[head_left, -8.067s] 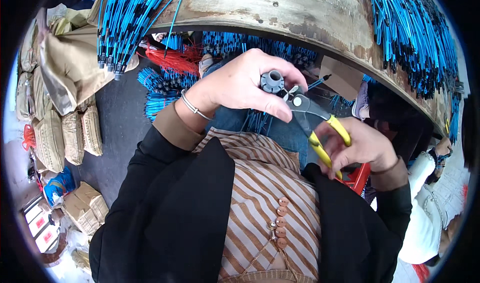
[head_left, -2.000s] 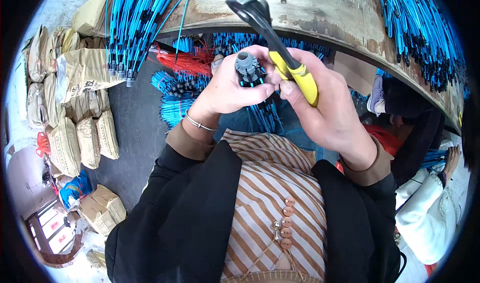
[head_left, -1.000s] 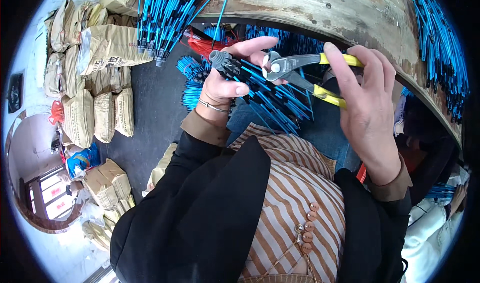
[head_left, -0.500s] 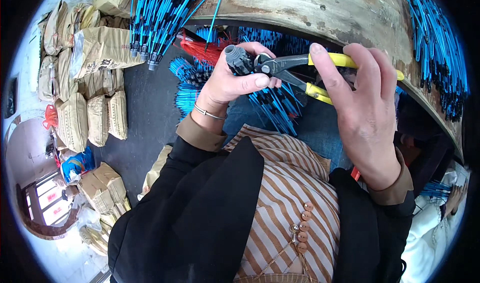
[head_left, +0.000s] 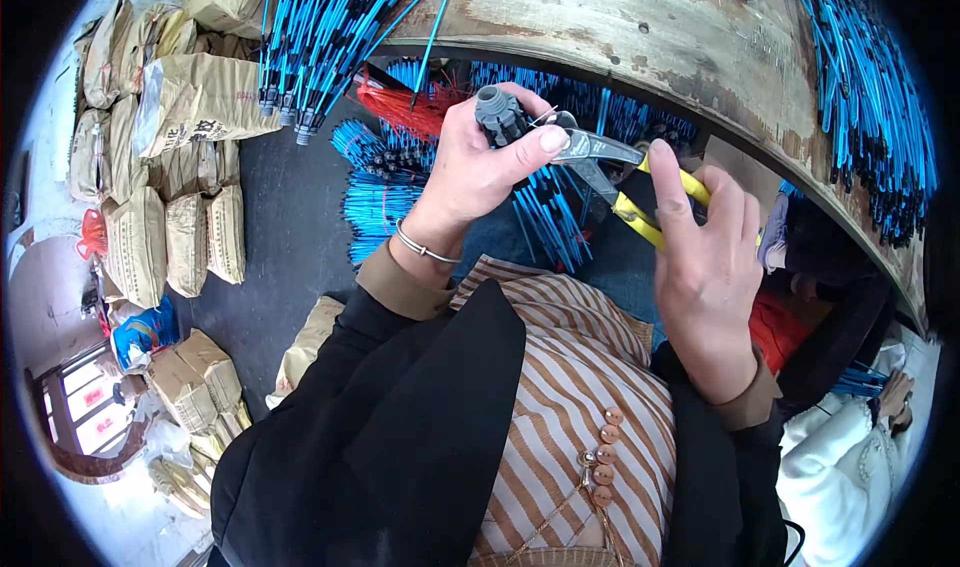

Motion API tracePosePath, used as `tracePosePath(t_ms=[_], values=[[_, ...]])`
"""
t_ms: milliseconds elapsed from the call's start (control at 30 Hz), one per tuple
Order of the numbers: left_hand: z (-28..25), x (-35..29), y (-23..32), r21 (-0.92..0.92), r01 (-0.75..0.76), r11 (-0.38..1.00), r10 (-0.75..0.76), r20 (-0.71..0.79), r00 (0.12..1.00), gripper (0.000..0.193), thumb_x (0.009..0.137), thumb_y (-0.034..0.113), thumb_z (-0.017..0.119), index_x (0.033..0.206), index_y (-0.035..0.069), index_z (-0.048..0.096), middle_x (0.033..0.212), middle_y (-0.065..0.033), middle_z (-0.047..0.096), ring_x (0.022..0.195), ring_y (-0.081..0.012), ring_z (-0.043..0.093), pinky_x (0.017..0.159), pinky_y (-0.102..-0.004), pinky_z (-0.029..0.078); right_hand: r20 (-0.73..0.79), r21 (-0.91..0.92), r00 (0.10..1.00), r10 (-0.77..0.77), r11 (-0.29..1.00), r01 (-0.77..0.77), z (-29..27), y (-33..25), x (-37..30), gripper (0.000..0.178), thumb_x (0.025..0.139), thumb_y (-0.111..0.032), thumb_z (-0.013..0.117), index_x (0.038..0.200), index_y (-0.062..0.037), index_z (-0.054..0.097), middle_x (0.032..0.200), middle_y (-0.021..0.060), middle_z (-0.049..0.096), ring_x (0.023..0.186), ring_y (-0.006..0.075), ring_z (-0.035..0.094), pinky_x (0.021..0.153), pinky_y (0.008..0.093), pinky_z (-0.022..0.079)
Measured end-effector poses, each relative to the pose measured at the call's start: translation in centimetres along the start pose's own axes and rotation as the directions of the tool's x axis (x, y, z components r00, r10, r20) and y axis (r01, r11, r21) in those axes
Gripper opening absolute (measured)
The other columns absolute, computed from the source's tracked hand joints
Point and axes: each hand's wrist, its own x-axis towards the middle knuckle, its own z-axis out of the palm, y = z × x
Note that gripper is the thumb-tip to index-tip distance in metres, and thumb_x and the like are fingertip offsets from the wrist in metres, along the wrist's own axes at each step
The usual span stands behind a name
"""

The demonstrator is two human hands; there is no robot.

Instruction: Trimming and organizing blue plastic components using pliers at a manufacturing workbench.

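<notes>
My left hand (head_left: 455, 177) is closed around a dark grey, ribbed plastic fitting (head_left: 500, 115) with a round hollow end facing up. Beside its thumb, the jaws of the yellow-handled cutting pliers (head_left: 605, 152) reach up to the fitting. A thin wire-like strand shows near the jaws; the exact contact is hidden by the thumb. My right hand (head_left: 705, 277) grips the pliers by their handles, which are spread apart, with the index finger laid along the upper handle.
A worn wooden table (head_left: 560, 12) curves across the top, with bundles of blue rods (head_left: 330, 37) at the left and more blue rods (head_left: 870, 97) at the right. Further blue bundles (head_left: 385, 207) lie below. Packed brown sacks (head_left: 135, 247) stand left; another person's white sleeve (head_left: 830, 467) is lower right.
My right hand has moved left and down, and the pliers now tilt more steeply. My left hand has shifted slightly right with the fitting.
</notes>
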Motion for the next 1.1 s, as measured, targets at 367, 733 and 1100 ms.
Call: tracePosePath(t_ms=[367,733,1100], values=[[0.5,0.5,0.3,-0.053,0.0,0.999,0.017,0.313,0.95,0.037,0.069,0.008,0.077,0.101,0.0,0.059,0.077,-0.007,0.064,0.066,-0.0132,0.059,0.065,-0.0242,0.048,0.241,0.839,0.951,0.195,0.451,-0.305,-0.4,1.0,1.7,0.054,0.08,-0.003,0.058,0.132,0.0003,0.044,0.111,0.0161,0.055,0.092,0.0252,0.055,0.079,0.0333,0.046],[0.5,0.4,0.1,-0.113,0.044,0.993,-0.008,0.303,0.953,0.043,0.061,0.004,0.081,0.099,0.003,0.059,0.081,-0.0039,0.063,0.068,-0.0117,0.058,0.067,-0.0232,0.047,0.377,0.868,0.921,0.1,0.308,-0.389,1.9,0.6,2.8,0.052,0.083,0.001,0.057,0.133,-0.0001,0.043,0.105,0.0085,0.055,0.078,0.0153,0.053,0.067,0.0241,0.047],[-0.1,1.2,0.0,-0.039,0.008,0.999,0.003,0.269,0.963,0.036,0.06,0.006,0.082,0.09,0.004,0.061,0.08,-0.0017,0.062,0.067,-0.0113,0.054,0.067,-0.0226,0.044,-0.35,0.131,0.926,-0.141,0.972,0.197,3.7,3.0,1.3,0.058,0.068,0.009,0.062,0.124,-0.0027,0.053,0.113,0.0107,0.051,0.099,0.0271,0.05,0.079,0.0305,0.046]])
